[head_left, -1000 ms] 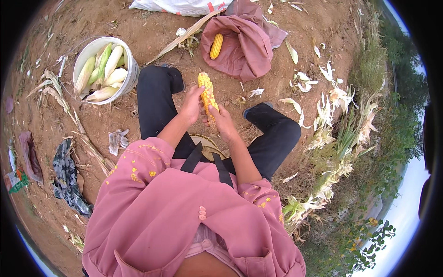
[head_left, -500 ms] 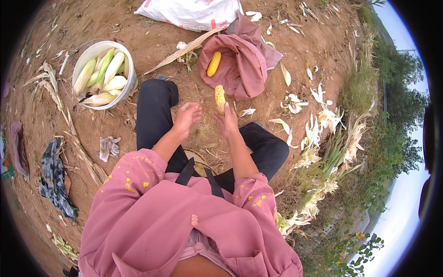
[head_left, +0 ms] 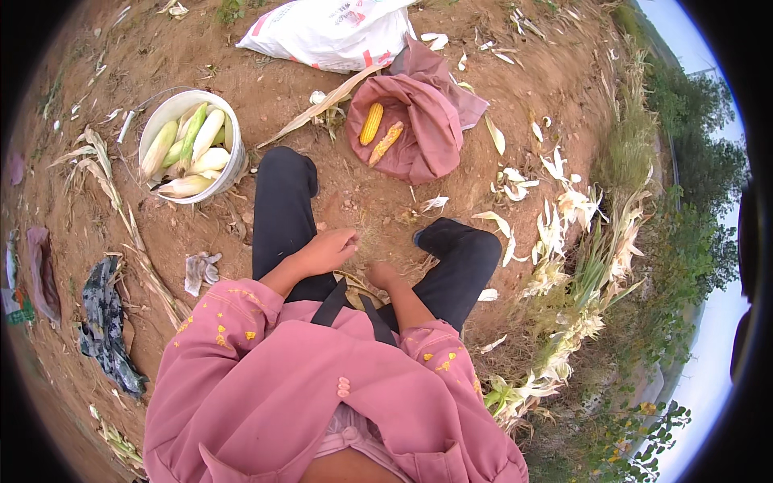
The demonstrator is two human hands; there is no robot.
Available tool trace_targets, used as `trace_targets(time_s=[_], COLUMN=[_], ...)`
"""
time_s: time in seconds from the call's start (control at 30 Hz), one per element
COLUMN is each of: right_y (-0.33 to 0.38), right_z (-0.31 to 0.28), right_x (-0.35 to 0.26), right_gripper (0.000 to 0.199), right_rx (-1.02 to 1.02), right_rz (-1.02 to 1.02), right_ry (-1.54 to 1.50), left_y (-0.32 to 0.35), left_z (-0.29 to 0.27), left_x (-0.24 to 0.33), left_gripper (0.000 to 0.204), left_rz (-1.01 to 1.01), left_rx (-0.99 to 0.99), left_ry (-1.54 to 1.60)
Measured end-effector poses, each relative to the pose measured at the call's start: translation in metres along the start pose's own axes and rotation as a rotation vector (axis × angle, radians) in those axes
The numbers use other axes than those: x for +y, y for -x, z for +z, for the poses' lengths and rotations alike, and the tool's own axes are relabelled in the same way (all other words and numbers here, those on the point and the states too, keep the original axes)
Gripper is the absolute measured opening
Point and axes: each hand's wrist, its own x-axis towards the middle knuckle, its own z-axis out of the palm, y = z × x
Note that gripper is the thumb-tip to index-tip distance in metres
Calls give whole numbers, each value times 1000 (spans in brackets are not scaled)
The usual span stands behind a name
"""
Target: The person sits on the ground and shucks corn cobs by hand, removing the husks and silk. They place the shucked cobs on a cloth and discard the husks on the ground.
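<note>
Two yellow corn cobs (head_left: 377, 133) lie in the hollow of a maroon cloth (head_left: 419, 121) spread on the ground in the upper middle of the frame, just above my knees. The cloth is bunched up at its edges, so I judge it serves as a catch-all that keeps the stripped cobs off the dirt and within an easy toss. Half a second ago only one cob lay there and the second stood upright in my right hand; now that cob rests beside the first.

My left hand (head_left: 326, 249) sits loosely curled on my left thigh and holds nothing that I can see. My right hand (head_left: 385, 275) is low between my legs, fingers partly closed near the dry husk bits on the ground; I cannot tell whether it grips anything.

At the upper left, a white bucket (head_left: 233, 165) holds ears with pale green husks on, set close to my left leg, probably so the next one is in reach. A white sack (head_left: 330, 32) lies at the top edge beside the cloth. Peeled husks (head_left: 555, 217) are scattered to the right, near the standing plants, away from the cloth.
</note>
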Motion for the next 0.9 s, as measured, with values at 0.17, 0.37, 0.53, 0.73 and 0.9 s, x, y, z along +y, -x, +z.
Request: trace_targets(time_s=[0.17,0.37,0.53,0.73,0.9], right_y=[-5,2,7,13,7], right_z=[-19,-21,-23,-28,-10], right_x=[-8,-19,-33,-41,-13], right_gripper=[32,34,34,32,32], right_rx=[386,194,139,150,155], right_rz=[-53,-67,-150,-170,-174], right_ry=[-413,-63,-125,-127,-87], left_y=[52,109,148,153,112], left_z=[-2,-20,-18,-43,-142], left_x=[26,33,36,21,-61], left_gripper=[20,16,17,6,19], left_rz=[255,343,279,325,-69], left_rx=[-56,364,278,405,891], left_ry=[-483,-473,-560,-46,-267])
